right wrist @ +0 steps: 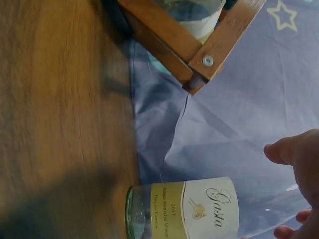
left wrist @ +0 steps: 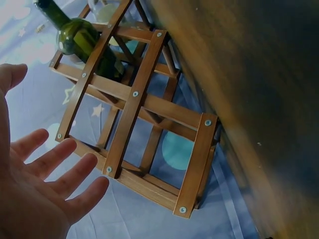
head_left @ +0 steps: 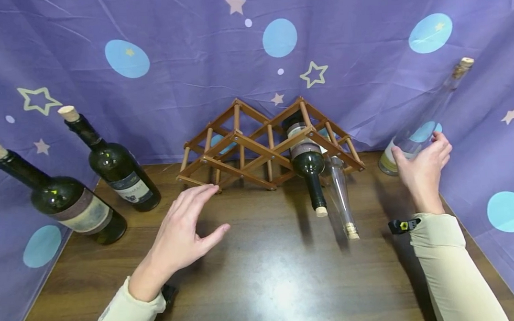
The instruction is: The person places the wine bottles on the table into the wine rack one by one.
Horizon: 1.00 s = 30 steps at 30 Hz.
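Note:
My right hand [head_left: 425,165] is at a clear corked bottle [head_left: 427,107] standing at the back right. In the right wrist view the thumb [right wrist: 281,151] stays apart from the glass, with fingertips close to the bottle's side; its white and yellow label [right wrist: 207,209] shows. My left hand [head_left: 180,231] hovers over the table, thumb spread from straight fingers, holding nothing. Beyond it stands the wooden wine rack [head_left: 239,137]. In the rack's right part lie a dark green bottle [head_left: 313,177] and a clear bottle [head_left: 340,190], corks toward me.
Two dark green corked bottles stand on the left, one nearer [head_left: 78,211] and one farther back [head_left: 121,173]. A purple curtain [head_left: 192,62] with stars and dots hangs behind and along both sides of the brown wooden table [head_left: 252,256].

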{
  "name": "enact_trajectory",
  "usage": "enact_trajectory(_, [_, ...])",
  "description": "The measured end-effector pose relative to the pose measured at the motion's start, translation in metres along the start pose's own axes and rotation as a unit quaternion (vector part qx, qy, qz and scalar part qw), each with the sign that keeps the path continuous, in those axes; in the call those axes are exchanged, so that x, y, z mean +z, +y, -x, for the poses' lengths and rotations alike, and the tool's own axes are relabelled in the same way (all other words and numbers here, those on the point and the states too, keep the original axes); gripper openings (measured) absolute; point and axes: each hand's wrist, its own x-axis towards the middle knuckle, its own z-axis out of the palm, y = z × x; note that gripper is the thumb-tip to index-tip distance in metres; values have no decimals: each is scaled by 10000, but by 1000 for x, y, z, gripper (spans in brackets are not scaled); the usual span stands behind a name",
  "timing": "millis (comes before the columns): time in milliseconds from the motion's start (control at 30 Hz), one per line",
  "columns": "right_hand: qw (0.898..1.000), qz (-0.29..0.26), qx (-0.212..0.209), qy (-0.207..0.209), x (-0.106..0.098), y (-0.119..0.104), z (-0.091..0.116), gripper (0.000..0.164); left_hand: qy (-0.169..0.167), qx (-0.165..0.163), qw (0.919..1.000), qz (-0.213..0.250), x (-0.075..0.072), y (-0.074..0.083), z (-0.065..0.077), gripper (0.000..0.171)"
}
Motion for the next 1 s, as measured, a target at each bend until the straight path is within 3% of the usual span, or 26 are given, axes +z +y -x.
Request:
enact_trajectory(367, [9983, 44, 460, -356, 4, 9, -27, 98, -469, -40, 9989, -43, 4, 4, 19, 89])
enact_trajectory(700, [9968, 3, 553, -584, 8, 15, -38, 98, -619, -74, 9980, -98, 9, 3, 31, 90])
enact_trajectory(1000, [9950, 110, 634, -769, 7, 13, -40, 94, -687, -173, 9974, -110, 7, 3, 33, 91])
